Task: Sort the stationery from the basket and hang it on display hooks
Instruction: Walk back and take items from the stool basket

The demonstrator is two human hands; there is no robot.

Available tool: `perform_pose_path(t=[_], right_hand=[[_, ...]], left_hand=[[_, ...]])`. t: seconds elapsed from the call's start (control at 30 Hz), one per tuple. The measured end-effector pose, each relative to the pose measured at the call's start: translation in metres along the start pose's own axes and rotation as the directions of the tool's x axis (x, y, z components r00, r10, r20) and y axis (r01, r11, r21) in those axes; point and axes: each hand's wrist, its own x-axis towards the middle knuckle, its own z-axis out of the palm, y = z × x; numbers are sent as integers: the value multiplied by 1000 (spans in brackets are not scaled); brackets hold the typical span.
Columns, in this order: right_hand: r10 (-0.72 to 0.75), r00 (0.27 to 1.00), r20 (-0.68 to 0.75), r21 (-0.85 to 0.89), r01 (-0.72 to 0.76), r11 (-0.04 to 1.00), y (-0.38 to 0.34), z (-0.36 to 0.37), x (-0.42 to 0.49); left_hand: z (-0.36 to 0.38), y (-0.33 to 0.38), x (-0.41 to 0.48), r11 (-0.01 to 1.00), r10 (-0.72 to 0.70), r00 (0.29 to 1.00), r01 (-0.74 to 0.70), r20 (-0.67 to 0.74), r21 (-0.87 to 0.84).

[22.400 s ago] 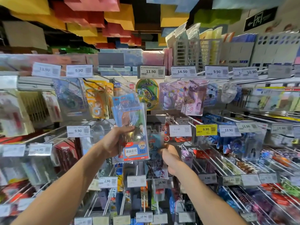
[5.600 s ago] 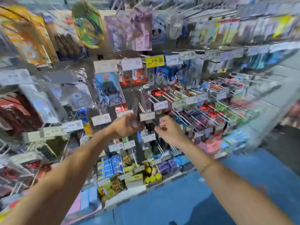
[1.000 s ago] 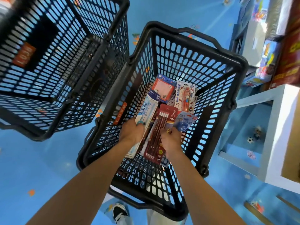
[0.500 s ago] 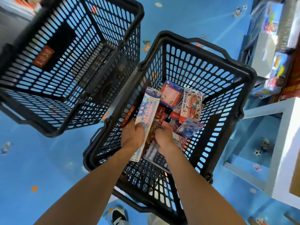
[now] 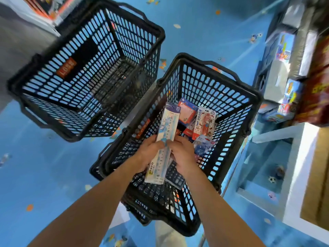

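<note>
Evidently the sorting is only partly done. At ten o'clock stands a black plastic lattice basket [image 5: 44, 81] with an orange label and nothing visible inside, its corner close against a second black plastic lattice basket [image 5: 204, 81] in the middle of the view, which holds the stock yet to be hung. No display hooks are in view, so my guess is that this is a picking step, not a hanging one.

Over the loaded basket, the left hand [image 5: 148, 154] has its fingers wrapped round a long pale-blue-and-white ruler pack [image 5: 168, 132], whose top points toward twelve o'clock and whose lower end crosses a dark grid-patterned flat pack [image 5: 175, 175] (possibly a calculator). The right hand [image 5: 183, 154] sits just beside the ruler at its three o'clock, its thumb against the ruler's edge. Its fingers curl downward out of sight, so I cannot tell whether they hold anything.

Beyond the hands, toward one o'clock, lie a red-and-blue square pack [image 5: 187, 111], a white-and-red pen pack [image 5: 204, 120] and a small blue blister pack [image 5: 203, 145], loosely overlapped. Judging by that pile, several items are left to sort.

Both baskets rest on a glossy blue floor [image 5: 44, 175] dotted with small printed motifs. At three o'clock runs a white shelf unit [image 5: 302, 157], with coloured cardboard boxes [image 5: 284, 50] stacked at two o'clock.
</note>
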Motion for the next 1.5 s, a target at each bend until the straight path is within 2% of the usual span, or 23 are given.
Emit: perform_pose_path(t=[0.17,0.37,0.47,0.63,0.83,0.93,1.03,1.13,1.27,1.37,1.4,1.5], right_hand=[[-38,997,66,78,32,996,-16,9,-39],[-206,968,140,-48,214,976,-21,47,-103],[-217,961,172,-81,233,969,-22,71,-141],[-274,926,260,-153,319,935,-3,128,-210],[-290,847,445,-284,441,852,71,210,-314],[-223,807,547,-327,451,830,118,259,-379],[-114,726,678,-354,458,816,167,311,-454],[-8,612,790,-387,510,769,222,358,-534],[131,436,890,-392,586,709,298,399,-638],[225,302,927,-372,648,665,352,419,-704],[254,255,933,-360,666,653,368,424,-725],[344,120,931,-324,704,632,407,439,-789]], left_hand=[[-13,4,-32,975,5,990,27,141,-223],[-45,5,-99,948,3,989,45,149,-314],[-71,-2,-139,950,66,994,-37,83,-309],[-124,-41,-215,894,284,946,-320,-156,-315],[-205,-134,-328,829,285,884,-422,-372,-368],[-249,-190,-406,774,228,862,-443,-453,-453],[-292,-250,-488,699,111,859,-425,-500,-575],[-326,-317,-570,618,39,802,-488,-596,-616],[-346,-407,-684,560,-98,639,-598,-763,-573],[-345,-469,-758,567,-169,548,-626,-819,-536],[-343,-485,-781,541,-198,506,-658,-839,-524],[-334,-522,-842,472,-190,438,-744,-879,-473]])
